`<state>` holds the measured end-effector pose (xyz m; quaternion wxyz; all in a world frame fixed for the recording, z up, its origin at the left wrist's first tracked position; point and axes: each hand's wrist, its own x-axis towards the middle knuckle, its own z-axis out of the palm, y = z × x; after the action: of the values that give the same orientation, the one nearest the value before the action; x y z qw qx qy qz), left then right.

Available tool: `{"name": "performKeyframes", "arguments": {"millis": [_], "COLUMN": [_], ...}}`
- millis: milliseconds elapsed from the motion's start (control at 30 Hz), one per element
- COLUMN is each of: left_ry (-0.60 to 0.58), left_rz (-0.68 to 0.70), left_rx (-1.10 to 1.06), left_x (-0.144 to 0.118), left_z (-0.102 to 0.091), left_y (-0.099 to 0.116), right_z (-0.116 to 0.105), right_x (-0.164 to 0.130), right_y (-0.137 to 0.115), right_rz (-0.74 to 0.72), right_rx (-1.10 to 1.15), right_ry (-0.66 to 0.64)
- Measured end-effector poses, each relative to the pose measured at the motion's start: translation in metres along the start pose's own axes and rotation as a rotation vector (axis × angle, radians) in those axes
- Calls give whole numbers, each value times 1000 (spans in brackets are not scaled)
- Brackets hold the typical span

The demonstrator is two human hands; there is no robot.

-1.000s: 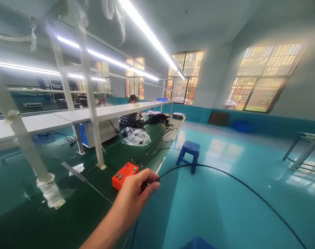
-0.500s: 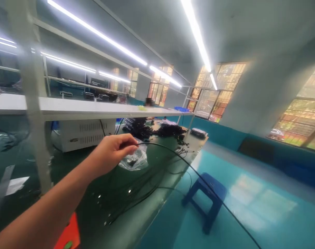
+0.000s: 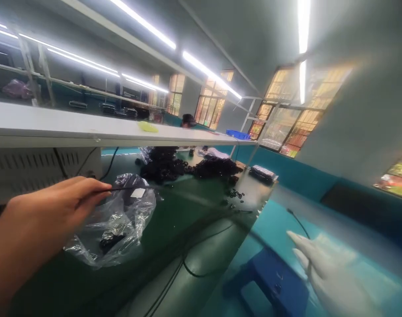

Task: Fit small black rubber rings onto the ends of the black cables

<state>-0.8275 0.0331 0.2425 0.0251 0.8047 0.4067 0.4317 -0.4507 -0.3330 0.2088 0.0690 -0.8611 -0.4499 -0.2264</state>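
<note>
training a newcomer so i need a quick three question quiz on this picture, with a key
1. What does the left hand pinch? a) a screwdriver b) a black cable c) a paper cup
2. True or false: the blue tray sits on the white shelf.
3. Which hand shows nearer the blue stool?

Key: 1. b; 2. true; 3. the right hand.

Smooth cable (image 3: 121, 189), glossy plastic bag (image 3: 130, 222)
</note>
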Motion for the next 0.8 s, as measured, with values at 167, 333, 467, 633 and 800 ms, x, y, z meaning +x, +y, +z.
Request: {"name": "performKeyframes", "arguments": {"millis": [167, 333, 467, 633, 800], "left_ry": [-203, -410, -461, -420, -427], "left_rz": [180, 130, 16, -172, -264], "left_rx": [313, 609, 771, 885, 890], "left_x": [31, 58, 50, 24, 23], "left_z": [68, 116, 141, 170, 216], "left_y": [33, 25, 8, 14, 51], "right_z": [66, 163, 255, 336, 377], "right_x": [121, 227, 286, 320, 345], "right_y": [-25, -59, -74, -54, -28], "right_rz": [-188, -270, -344, -404, -384], "right_rx": [-41, 22, 71, 130, 217], "right_ry": [127, -38, -87, -140, -150]}}
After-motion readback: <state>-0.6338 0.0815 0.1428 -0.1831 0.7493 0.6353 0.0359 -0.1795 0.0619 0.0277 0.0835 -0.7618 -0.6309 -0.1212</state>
